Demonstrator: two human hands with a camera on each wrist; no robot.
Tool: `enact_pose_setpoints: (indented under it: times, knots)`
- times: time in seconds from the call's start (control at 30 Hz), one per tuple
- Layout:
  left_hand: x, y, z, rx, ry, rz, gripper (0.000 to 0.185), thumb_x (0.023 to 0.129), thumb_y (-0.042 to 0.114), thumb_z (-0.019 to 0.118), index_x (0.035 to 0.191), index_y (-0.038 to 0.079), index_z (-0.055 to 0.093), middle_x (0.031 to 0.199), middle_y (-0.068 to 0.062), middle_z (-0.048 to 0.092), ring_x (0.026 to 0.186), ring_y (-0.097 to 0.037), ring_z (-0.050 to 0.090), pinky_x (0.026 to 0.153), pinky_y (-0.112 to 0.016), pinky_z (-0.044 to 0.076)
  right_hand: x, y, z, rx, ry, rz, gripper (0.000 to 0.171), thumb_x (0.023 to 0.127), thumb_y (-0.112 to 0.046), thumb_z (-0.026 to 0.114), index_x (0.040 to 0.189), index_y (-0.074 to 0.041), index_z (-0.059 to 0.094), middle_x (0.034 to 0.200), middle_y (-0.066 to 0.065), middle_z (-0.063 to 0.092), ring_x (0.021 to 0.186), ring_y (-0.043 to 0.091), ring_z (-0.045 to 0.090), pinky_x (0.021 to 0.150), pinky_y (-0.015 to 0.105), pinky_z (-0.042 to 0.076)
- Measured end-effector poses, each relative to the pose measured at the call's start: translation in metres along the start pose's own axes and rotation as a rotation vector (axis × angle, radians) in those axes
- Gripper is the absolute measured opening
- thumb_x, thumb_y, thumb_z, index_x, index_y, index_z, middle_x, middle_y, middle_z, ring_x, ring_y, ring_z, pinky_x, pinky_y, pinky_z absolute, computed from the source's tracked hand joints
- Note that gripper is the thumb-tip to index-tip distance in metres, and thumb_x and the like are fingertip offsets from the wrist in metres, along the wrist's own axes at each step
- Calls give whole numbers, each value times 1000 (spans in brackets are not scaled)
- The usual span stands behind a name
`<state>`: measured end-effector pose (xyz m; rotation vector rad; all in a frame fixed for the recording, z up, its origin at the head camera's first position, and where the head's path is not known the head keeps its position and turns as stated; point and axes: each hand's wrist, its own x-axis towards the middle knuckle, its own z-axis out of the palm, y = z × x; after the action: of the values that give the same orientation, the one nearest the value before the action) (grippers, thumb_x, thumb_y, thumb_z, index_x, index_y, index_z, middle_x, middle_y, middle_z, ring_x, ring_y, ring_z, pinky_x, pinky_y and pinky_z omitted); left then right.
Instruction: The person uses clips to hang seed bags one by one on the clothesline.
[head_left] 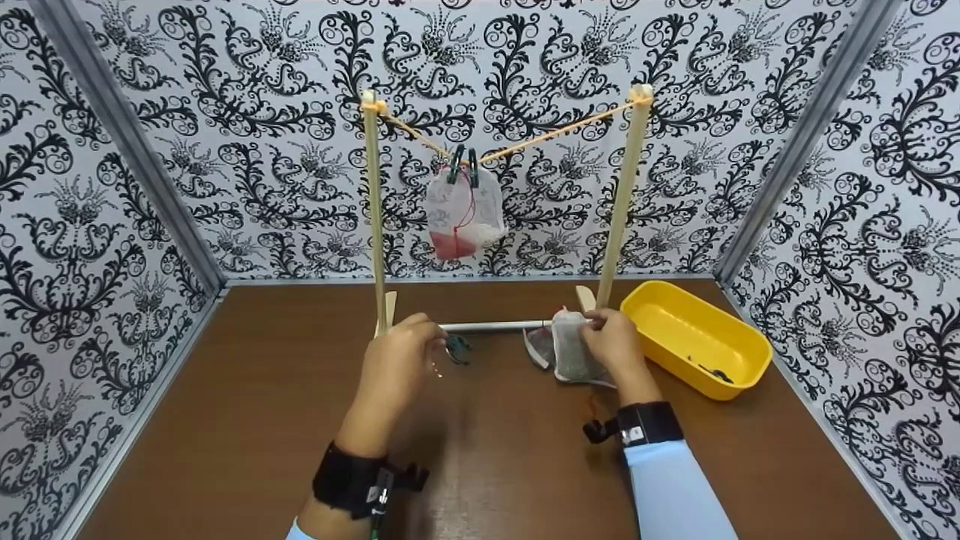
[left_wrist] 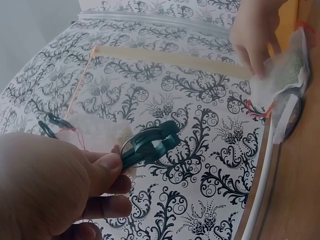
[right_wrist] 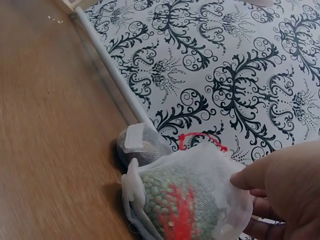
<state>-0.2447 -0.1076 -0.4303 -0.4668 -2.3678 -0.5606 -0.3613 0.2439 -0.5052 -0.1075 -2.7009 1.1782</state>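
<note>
The left hand point(head_left: 396, 369) hides most of the green clothespin point(head_left: 457, 348) in the head view; only its tip is seen; the right hand point(right_wrist: 287, 192) is cut off by the right wrist picture's edge, its fingertips buried behind the mesh bag point(right_wrist: 192, 202); the dark bits in the yellow tub point(head_left: 694, 337) are too small to be told; a second pouch point(right_wrist: 141, 145) is partly covered by the bag.

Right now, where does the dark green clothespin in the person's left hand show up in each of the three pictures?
Head view: the green clothespin sits just below centre, at the left hand's fingertips.
Left wrist view: it fills the middle, pinched by that hand.
Right wrist view: not in it.
Shared landmark: the white rod along the table, also at the lower right and upper left.
</note>
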Motion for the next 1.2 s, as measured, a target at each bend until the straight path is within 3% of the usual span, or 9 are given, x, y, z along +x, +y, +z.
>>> enact_pose_setpoints:
  times: [0.27,0.5,0.77,0.97,1.2]
  knots:
    - [0,1,-2,6,5,-3,6,89,10,82,86,13,79,83,4,71,72,-20,75,62,-43,61,-5,-7,-13,11,-64,16,32,100,-21,68,123,-1,76,129,24,73,120,39,68,106,52,57]
    - [0,0,-1,1,6,5,5,90,9,81,86,13,79,83,3,70,73,-22,75,63,-44,62,-9,-18,-27,8,-64,-49,24,99,-20,70,114,-3,77,116,22,75,109,36,69,100,51,57]
    - [0,1,-2,4,9,19,5,90,10,82,86,12,79,82,3,68,71,-23,74,61,-45,61,-20,-35,-47,-8,-160,-131,16,101,-19,70,109,-6,75,116,19,76,112,36,69,104,53,56]
    - [-2,1,-3,-3,17,2,6,90,13,83,86,14,79,82,4,68,70,-22,73,61,-45,61,-25,-57,-52,33,-78,-195,17,99,-21,75,107,-6,78,108,16,78,103,32,72,97,49,59]
    - [0,-2,-6,-25,27,25,4,89,13,83,87,13,80,83,3,70,72,-22,75,62,-43,62,-18,-92,-57,129,25,-232,18,96,-25,78,100,-8,78,99,11,77,90,24,69,83,34,60]
